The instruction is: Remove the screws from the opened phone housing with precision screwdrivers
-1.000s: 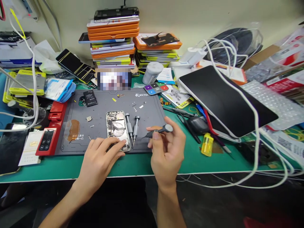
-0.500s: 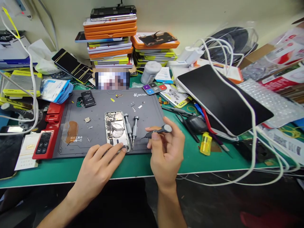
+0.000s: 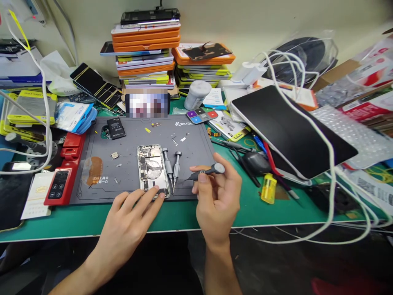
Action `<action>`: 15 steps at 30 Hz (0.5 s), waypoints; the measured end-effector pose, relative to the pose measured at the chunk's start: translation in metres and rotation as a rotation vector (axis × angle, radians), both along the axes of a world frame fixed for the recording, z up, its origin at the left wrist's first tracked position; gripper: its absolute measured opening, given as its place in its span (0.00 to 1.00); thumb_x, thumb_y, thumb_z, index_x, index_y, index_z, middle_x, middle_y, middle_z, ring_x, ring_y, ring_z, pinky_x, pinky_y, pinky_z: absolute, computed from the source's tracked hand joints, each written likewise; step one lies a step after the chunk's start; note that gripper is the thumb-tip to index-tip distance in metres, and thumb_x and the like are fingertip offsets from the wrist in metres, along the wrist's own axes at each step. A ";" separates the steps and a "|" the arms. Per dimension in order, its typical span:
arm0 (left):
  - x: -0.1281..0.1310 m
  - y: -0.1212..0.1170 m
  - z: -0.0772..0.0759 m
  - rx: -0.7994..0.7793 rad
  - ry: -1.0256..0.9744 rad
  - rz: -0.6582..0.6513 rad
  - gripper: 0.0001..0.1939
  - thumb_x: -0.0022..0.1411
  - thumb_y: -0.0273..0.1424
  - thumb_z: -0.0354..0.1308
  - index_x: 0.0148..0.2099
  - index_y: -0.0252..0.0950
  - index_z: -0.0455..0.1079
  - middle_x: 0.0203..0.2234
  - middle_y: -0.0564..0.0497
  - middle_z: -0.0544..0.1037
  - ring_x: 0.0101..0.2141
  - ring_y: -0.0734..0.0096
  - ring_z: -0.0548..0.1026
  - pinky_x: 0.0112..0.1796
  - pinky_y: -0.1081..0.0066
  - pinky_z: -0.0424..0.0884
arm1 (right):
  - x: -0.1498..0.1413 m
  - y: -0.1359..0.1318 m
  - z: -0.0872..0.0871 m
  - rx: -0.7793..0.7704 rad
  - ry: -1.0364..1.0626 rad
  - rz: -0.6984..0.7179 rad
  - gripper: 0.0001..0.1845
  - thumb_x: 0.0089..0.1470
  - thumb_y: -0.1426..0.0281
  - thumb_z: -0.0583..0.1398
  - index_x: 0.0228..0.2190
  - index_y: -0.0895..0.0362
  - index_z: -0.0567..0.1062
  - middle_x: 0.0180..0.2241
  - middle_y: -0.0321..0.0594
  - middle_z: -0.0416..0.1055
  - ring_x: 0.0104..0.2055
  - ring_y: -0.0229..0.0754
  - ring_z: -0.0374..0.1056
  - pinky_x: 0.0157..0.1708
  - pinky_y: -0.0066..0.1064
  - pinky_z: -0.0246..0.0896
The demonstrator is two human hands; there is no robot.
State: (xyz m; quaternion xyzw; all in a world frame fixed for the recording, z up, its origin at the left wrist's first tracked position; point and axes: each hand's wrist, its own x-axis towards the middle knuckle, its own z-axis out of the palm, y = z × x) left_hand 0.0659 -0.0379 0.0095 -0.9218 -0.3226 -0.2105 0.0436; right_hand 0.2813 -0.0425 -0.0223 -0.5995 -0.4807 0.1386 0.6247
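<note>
Black and shiny, a phone (image 3: 14,200) lies at the near left edge of the green table (image 3: 82,221). Just right of it is a white card (image 3: 37,194), and then a red tool (image 3: 58,186) with round buttons. Next comes a big gray mat (image 3: 129,133). On its far left part sits a flat black battery (image 3: 116,128). A little silver piece (image 3: 114,155) lies nearer.

The left hand (image 3: 130,215) is open, with its fingers stretched out. Fingertips rest on the near end of an open phone (image 3: 150,166), which lies flat near the middle of the mat, with its inside parts facing up. Behind the mat stands a tall pile of boxes (image 3: 145,39).

Two gray screwdrivers (image 3: 176,164) lie just right of the open phone. Then the right hand (image 3: 216,200) grips a small gray tool (image 3: 210,170). Its thin tip points left, apart from the open phone.

Farther right are a yellow thing (image 3: 268,188) and a big black tablet (image 3: 291,127) with a white cable (image 3: 330,164) across it.
</note>
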 end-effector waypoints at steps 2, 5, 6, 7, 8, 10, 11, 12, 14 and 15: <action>0.002 -0.001 -0.001 0.001 -0.016 0.002 0.21 0.81 0.21 0.47 0.66 0.29 0.76 0.64 0.47 0.79 0.55 0.58 0.71 0.52 0.57 0.65 | 0.000 0.000 -0.001 0.000 -0.003 -0.003 0.25 0.74 0.67 0.61 0.68 0.52 0.68 0.48 0.46 0.81 0.46 0.45 0.81 0.38 0.38 0.78; 0.005 -0.002 -0.003 0.014 -0.034 -0.005 0.19 0.80 0.20 0.50 0.66 0.26 0.75 0.63 0.45 0.79 0.53 0.58 0.71 0.51 0.57 0.65 | 0.000 0.000 -0.001 0.007 -0.007 -0.003 0.25 0.74 0.67 0.61 0.68 0.52 0.68 0.48 0.46 0.81 0.46 0.45 0.81 0.38 0.39 0.79; 0.006 -0.002 -0.004 0.015 -0.039 -0.010 0.19 0.79 0.19 0.52 0.65 0.26 0.75 0.63 0.44 0.79 0.52 0.58 0.71 0.50 0.57 0.65 | 0.000 0.001 -0.001 0.008 -0.009 -0.005 0.25 0.74 0.68 0.61 0.68 0.52 0.68 0.47 0.46 0.81 0.46 0.45 0.81 0.38 0.38 0.79; 0.008 -0.001 -0.004 0.013 -0.042 -0.016 0.18 0.78 0.18 0.53 0.65 0.25 0.75 0.63 0.44 0.79 0.52 0.58 0.71 0.50 0.58 0.66 | 0.000 0.001 -0.001 0.009 -0.009 -0.005 0.25 0.74 0.68 0.61 0.68 0.52 0.68 0.47 0.46 0.81 0.46 0.45 0.81 0.37 0.38 0.78; 0.008 0.000 -0.004 0.007 -0.040 -0.019 0.18 0.78 0.18 0.53 0.64 0.24 0.75 0.63 0.43 0.79 0.52 0.58 0.71 0.50 0.58 0.66 | 0.000 0.001 -0.001 0.009 -0.008 -0.005 0.25 0.74 0.68 0.61 0.68 0.52 0.68 0.47 0.46 0.81 0.46 0.45 0.81 0.37 0.38 0.78; 0.009 0.003 -0.003 0.001 -0.031 -0.030 0.17 0.78 0.17 0.52 0.62 0.24 0.76 0.64 0.43 0.79 0.53 0.58 0.71 0.50 0.58 0.66 | 0.000 0.001 -0.001 0.010 -0.005 -0.005 0.25 0.73 0.68 0.61 0.68 0.52 0.68 0.48 0.46 0.81 0.46 0.45 0.82 0.39 0.38 0.79; 0.008 0.006 -0.001 0.002 -0.024 -0.039 0.17 0.78 0.17 0.51 0.61 0.25 0.76 0.63 0.44 0.79 0.52 0.58 0.71 0.50 0.58 0.65 | 0.000 0.001 -0.001 0.011 -0.004 -0.004 0.25 0.73 0.68 0.61 0.68 0.52 0.68 0.48 0.46 0.81 0.47 0.45 0.82 0.39 0.37 0.79; 0.008 0.010 0.001 0.002 -0.015 -0.051 0.17 0.79 0.18 0.49 0.61 0.26 0.76 0.63 0.45 0.80 0.53 0.59 0.71 0.50 0.58 0.65 | 0.000 0.001 0.000 0.012 -0.004 -0.003 0.25 0.73 0.68 0.61 0.68 0.52 0.68 0.48 0.46 0.81 0.47 0.44 0.82 0.40 0.37 0.79; 0.005 0.017 0.006 0.014 0.007 -0.086 0.19 0.81 0.19 0.45 0.59 0.29 0.77 0.61 0.49 0.81 0.53 0.60 0.71 0.52 0.57 0.64 | -0.001 0.001 0.001 0.017 -0.012 -0.003 0.25 0.73 0.69 0.61 0.68 0.51 0.68 0.48 0.45 0.81 0.44 0.42 0.81 0.37 0.34 0.78; 0.004 0.021 0.009 0.025 0.021 -0.107 0.20 0.82 0.20 0.44 0.59 0.30 0.78 0.60 0.50 0.82 0.54 0.60 0.71 0.52 0.57 0.63 | -0.001 0.001 0.001 0.021 -0.018 -0.004 0.25 0.74 0.69 0.60 0.68 0.52 0.68 0.47 0.45 0.81 0.42 0.41 0.80 0.35 0.33 0.78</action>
